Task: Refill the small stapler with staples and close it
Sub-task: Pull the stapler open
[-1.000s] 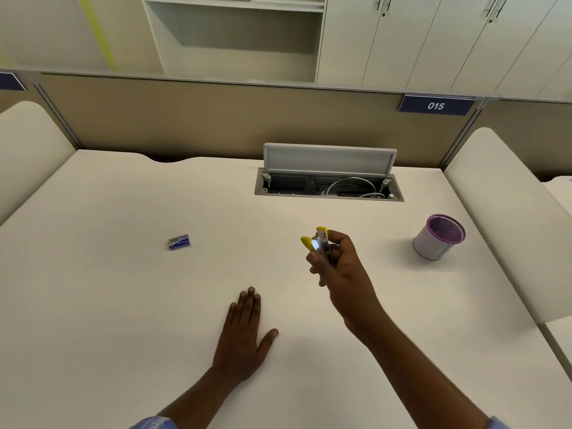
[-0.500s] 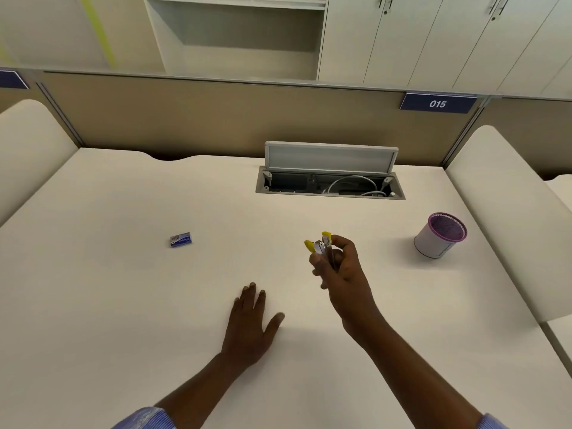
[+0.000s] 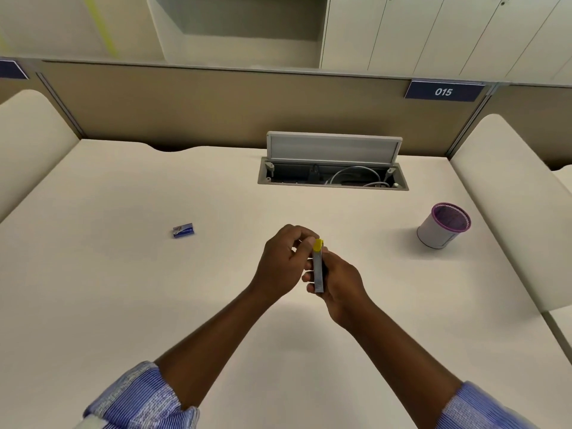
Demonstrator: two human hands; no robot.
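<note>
right hand [image 3: 340, 280] grips the slim grey metal stapler [image 3: 318, 270]; left hand [image 3: 286, 258] pinches its yellow plastic tip [image 3: 318, 244]

Desk [image 3: 123, 305]: cream top, plain and matte, bounded at the rear by a tan partition. Resting directly on it: a small blue box [image 3: 183, 230], left of centre, lying flat; a white cup [image 3: 443, 226] with purple rim, far right, upright, well apart from the box. Set into the rear of the top is a cable hatch [image 3: 333, 176], lid raised, white cables visible inside.
</note>
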